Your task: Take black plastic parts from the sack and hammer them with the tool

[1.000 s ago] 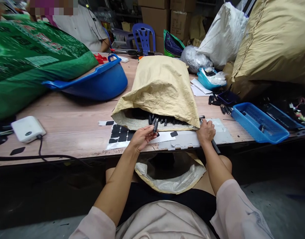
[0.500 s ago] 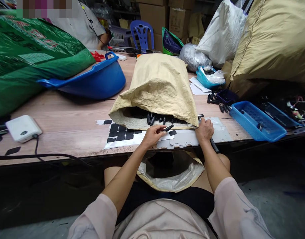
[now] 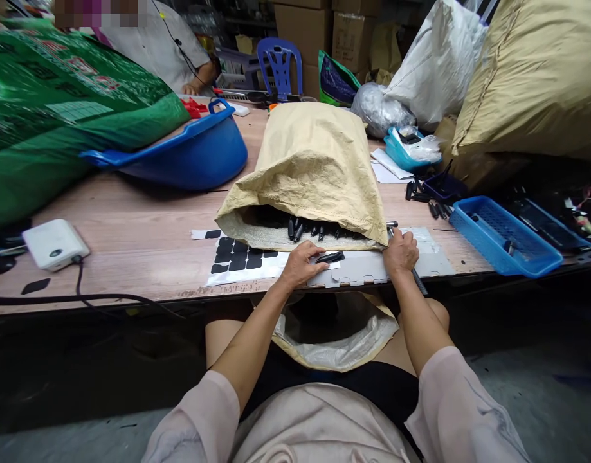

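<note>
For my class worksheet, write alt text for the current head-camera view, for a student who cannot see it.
The person's left hand holds a slim black part in front of an open tan sack of black pieces on a wood-grain table, while the right hand grips a dark-handled tool. A second open sack sits at the person's lap.

From between your hands, the beige sack [image 3: 319,141] blocks 12 o'clock, except through its low mouth. From your left hand [image 3: 302,265], bare tabletop [image 3: 141,225] offers a lane at 9 o'clock, over the flat patch sheet [image 3: 240,260], up to the white box [image 3: 56,247]; the blue basin [image 3: 193,157] bars 10. Your right hand [image 3: 401,251] has the blue tray [image 3: 502,238] at 3.
</note>
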Demonstrator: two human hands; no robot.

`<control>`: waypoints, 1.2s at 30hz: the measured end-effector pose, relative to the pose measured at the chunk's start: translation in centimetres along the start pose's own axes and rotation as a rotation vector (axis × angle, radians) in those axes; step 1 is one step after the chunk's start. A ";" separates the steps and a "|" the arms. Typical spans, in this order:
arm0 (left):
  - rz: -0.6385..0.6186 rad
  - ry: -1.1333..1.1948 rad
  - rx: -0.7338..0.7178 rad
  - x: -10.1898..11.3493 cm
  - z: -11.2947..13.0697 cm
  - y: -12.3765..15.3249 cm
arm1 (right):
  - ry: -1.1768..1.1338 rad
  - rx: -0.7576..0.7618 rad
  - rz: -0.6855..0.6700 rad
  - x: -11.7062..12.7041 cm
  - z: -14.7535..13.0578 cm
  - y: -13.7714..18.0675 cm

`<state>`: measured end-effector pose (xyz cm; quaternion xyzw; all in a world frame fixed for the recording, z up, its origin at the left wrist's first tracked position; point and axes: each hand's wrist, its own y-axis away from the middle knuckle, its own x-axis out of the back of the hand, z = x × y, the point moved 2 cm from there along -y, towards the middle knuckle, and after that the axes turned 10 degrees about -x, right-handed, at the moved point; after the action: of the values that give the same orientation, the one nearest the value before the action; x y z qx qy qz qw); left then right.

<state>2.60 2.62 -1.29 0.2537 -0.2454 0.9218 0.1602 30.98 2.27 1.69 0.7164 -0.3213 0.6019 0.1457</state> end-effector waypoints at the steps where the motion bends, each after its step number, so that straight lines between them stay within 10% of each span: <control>1: 0.012 -0.002 0.011 -0.1 -0.1 0.0 | -0.029 -0.028 -0.014 0.2 0.1 -0.2; 7: 0.021 -0.003 0.023 -0.2 0.0 -0.2 | -0.349 -0.158 0.102 2.9 0.8 1.4; 13: 0.003 0.008 0.039 0.0 0.4 -0.1 | -0.737 0.385 -0.052 3.8 -1.1 8.8; 18: 0.040 0.022 0.044 -0.3 0.5 -0.2 | -0.687 0.566 -0.202 2.9 -3.2 12.7; 36: 0.037 0.006 0.100 -0.7 0.9 -0.6 | -0.604 0.547 -0.080 3.8 -3.9 13.1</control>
<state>3.77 2.53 -0.78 0.2543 -0.2033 0.9364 0.1312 19.96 -6.33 3.85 0.8851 -0.1496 0.4219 -0.1279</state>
